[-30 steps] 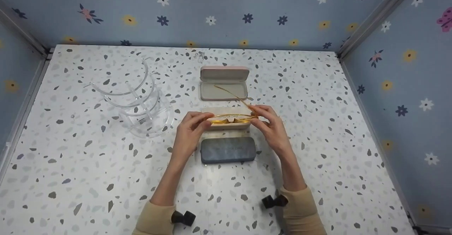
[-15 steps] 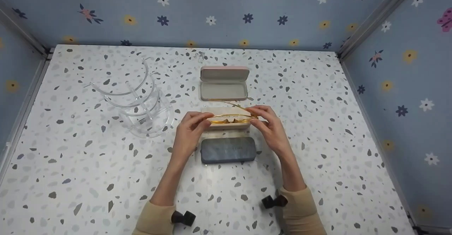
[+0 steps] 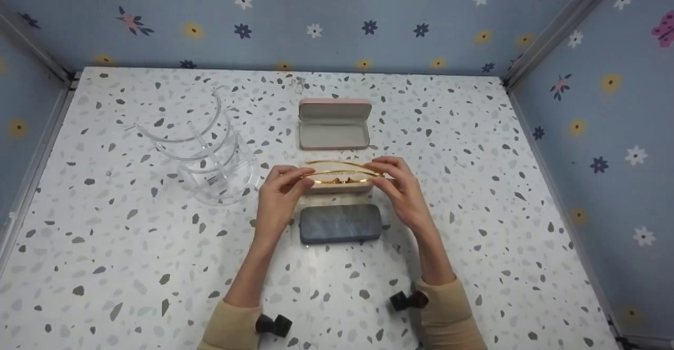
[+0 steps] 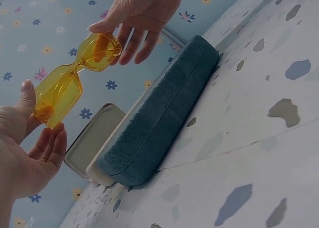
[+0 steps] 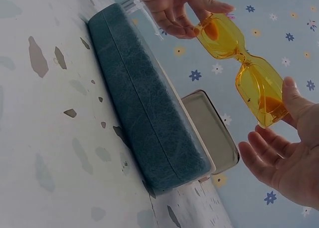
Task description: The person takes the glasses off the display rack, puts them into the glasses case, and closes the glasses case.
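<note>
A pair of yellow translucent sunglasses point(image 3: 342, 172) is held up between both hands, with their temples folded in behind the lenses point(image 4: 60, 96). At one end of the frame the left hand point(image 3: 279, 195) pinches it between thumb and fingers. The right hand point(image 3: 403, 189) pinches the opposite end near the hinge, its lower fingers point(image 5: 264, 163) spread loosely. Beneath the sunglasses stands a cream glasses case point(image 3: 342, 188), partly hidden by them and the hands. Nearer the person lies a shut blue-grey glasses case point(image 3: 340, 223), teal in the wrist views.
An open pink glasses case point(image 3: 335, 135) with a grey lining stands behind the sunglasses. On the left is a clear acrylic display stand point(image 3: 210, 155) with curved arms. The speckled table point(image 3: 474, 234) is bordered by flower-patterned walls point(image 3: 316, 2).
The temple on the right-hand side has swung inward and down, from sticking out over the pink case to lying close along the frame. Both hands stay nearly in place.
</note>
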Tool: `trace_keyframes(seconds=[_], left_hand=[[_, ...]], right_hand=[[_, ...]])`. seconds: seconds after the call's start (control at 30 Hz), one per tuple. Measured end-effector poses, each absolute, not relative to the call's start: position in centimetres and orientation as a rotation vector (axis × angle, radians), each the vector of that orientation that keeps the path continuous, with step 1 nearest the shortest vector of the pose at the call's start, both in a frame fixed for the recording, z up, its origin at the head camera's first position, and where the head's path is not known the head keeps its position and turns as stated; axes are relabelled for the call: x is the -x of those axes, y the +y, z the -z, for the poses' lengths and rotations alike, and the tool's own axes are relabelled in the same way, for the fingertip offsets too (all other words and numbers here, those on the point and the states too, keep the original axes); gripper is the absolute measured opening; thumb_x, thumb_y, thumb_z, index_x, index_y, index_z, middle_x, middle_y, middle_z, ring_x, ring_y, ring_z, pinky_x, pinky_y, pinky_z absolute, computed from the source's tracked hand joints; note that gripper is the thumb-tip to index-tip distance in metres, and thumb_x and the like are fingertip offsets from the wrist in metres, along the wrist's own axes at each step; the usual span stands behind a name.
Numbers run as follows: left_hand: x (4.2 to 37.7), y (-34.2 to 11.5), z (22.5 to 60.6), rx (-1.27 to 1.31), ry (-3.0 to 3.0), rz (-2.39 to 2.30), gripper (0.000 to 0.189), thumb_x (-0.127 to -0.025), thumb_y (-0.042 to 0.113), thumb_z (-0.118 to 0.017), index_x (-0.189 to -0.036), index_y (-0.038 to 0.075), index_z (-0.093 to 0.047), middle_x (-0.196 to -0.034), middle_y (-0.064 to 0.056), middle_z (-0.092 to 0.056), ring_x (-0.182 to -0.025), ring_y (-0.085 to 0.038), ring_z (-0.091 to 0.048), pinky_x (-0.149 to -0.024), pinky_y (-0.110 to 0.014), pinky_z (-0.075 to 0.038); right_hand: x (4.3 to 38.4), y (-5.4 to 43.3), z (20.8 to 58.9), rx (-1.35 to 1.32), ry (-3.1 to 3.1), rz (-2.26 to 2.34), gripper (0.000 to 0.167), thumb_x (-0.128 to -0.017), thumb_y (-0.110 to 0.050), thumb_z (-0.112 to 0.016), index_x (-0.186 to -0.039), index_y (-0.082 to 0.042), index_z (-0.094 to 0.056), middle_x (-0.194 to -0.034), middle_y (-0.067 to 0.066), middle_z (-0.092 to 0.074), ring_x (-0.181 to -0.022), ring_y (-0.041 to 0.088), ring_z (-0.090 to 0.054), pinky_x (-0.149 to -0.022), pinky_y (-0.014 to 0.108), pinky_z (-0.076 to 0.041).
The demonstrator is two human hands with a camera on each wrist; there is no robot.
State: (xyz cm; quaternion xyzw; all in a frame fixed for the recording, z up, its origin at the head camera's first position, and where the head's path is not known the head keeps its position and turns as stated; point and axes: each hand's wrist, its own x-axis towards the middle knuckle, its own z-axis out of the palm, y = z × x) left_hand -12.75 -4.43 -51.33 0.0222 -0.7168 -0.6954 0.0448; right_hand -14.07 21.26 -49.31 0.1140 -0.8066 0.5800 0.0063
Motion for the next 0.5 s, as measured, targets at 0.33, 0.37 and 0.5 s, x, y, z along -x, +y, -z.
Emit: trace_keyframes(seconds=[0.33,0.37,0.5], left_hand=[[12.82,-4.47,51.36,-0.085,-2.192,2.098,0.023,-0.089,0.016,-0.08,-0.111,0.011,-0.081,-0.111,-0.007,-0.06,-0.094,-0.009,-0.067,-0.082,-0.016,-0.055],[12.8,-4.48,51.37,-0.08,-2.188,2.102,0.023,-0.088,0.017,-0.08,-0.111,0.011,-0.081,-0.111,-0.007,-0.06,-0.095,-0.008,-0.068,-0.083,-0.016,-0.055],[12.77,-4.49,51.4,-0.047,-2.19,2.101,0.026,-0.089,0.022,-0.079,-0.113,0.012,-0.081,-0.112,-0.007,-0.062,-0.097,-0.009,-0.067,-0.085,-0.016,-0.056]], right_hand=[[13.97,21.24,49.18,-0.337,-2.521,-1.809,0.023,-0.101,-0.014,-0.064,-0.12,-0.007,-0.075,-0.137,0.015,-0.053,-0.131,0.022,-0.049,-0.11,0.044,-0.045],[13.97,21.28,49.23,-0.336,-2.521,-1.806,0.022,-0.102,-0.014,-0.064,-0.119,-0.007,-0.075,-0.137,0.014,-0.053,-0.132,0.022,-0.049,-0.109,0.043,-0.046],[14.08,21.44,49.46,-0.326,-2.522,-1.782,0.021,-0.103,-0.013,-0.062,-0.116,-0.007,-0.076,-0.136,0.014,-0.054,-0.131,0.022,-0.049,-0.106,0.038,-0.048]])
